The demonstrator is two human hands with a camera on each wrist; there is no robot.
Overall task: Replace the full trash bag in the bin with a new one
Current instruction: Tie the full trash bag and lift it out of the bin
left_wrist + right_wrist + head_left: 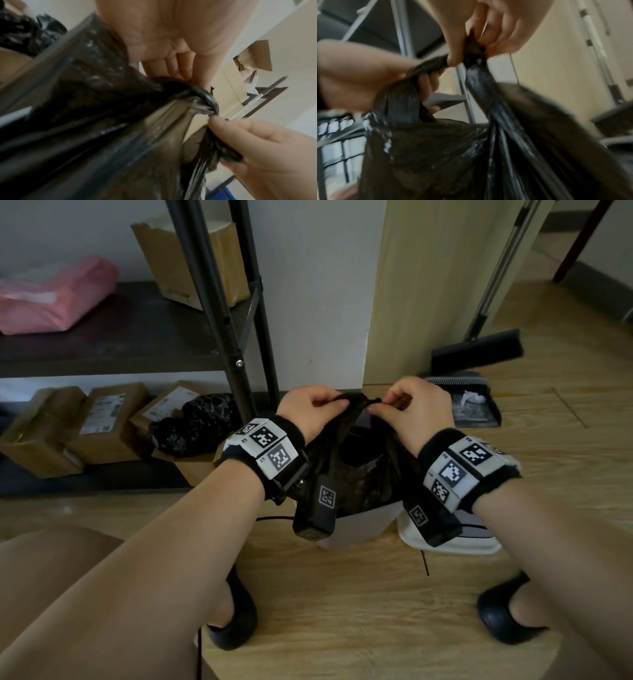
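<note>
The full black trash bag [363, 474] stands in a white bin [359, 529] on the floor between my feet. Both hands hold its gathered top edges just above the bin. My left hand [337, 404] grips a bunched strip of the bag's left side. My right hand [376, 407] pinches the twisted right side close to it. In the left wrist view, my left hand's fingers [180, 67] curl round the bag [102, 121]. In the right wrist view, thumb and fingers [488, 33] pinch the bag's [453, 155] twisted neck. The bag's contents are hidden.
A white lid-like piece [445, 542] lies right of the bin. A dark metal shelf [137, 337] at the left holds cardboard boxes [102, 419], crumpled black bags [195, 422] and a pink package [58, 292]. A broom [479, 350] and dustpan [472, 405] stand behind.
</note>
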